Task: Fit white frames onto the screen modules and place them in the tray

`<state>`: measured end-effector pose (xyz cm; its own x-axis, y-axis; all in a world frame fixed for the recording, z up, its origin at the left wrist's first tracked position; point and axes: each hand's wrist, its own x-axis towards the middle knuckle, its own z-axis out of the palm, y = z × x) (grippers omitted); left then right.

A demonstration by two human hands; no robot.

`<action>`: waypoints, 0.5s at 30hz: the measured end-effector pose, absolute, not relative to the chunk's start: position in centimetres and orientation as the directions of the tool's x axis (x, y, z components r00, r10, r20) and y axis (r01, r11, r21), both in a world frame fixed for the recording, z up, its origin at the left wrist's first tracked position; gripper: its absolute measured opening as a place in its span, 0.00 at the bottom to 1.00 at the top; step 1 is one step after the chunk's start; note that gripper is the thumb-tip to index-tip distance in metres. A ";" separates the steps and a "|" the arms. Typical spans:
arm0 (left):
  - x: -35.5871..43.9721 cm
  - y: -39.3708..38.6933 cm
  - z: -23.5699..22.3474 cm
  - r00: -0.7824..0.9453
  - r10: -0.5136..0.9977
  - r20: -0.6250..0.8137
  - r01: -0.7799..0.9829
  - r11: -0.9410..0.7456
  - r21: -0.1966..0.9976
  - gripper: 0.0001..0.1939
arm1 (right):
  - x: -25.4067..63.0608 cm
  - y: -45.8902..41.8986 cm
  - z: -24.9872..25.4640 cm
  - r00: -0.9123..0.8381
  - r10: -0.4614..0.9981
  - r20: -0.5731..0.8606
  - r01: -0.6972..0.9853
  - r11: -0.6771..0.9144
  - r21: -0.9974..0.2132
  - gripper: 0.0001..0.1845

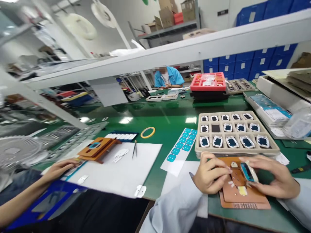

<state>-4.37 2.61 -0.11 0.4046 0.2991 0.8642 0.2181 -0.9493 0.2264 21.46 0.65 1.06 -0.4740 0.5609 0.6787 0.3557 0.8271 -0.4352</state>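
My left hand [211, 174] is closed in a pinch over the left side of a brown fixture board [245, 205]. What its fingertips hold is too small to make out; a grey pointed end [191, 175] shows behind the hand. In my right hand [275, 176], a small white-framed housing [254, 176] with a blue and dark inner face is gripped by the edges, tilted above the board. The board has a recessed orange-brown plate, metal pins and a yellow patch. Just beyond it lies a beige tray [199, 147] holding several similar white-framed housings.
Left of the tray is a sheet of blue stickers [177, 150]. A co-worker's hand [59, 169] rests by a wooden fixture [97, 149] at left, near tweezers [134, 149] and a yellow tape roll [147, 132]. A white shelf beam [170, 55] crosses above. Another person sits beyond.
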 end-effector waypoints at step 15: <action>-4.0 5.5 -5.7 0.491 0.518 0.700 0.475 -0.833 0.283 0.13 | 13.0 11.9 5.3 -0.625 0.596 0.504 0.754 0.627 0.193 0.14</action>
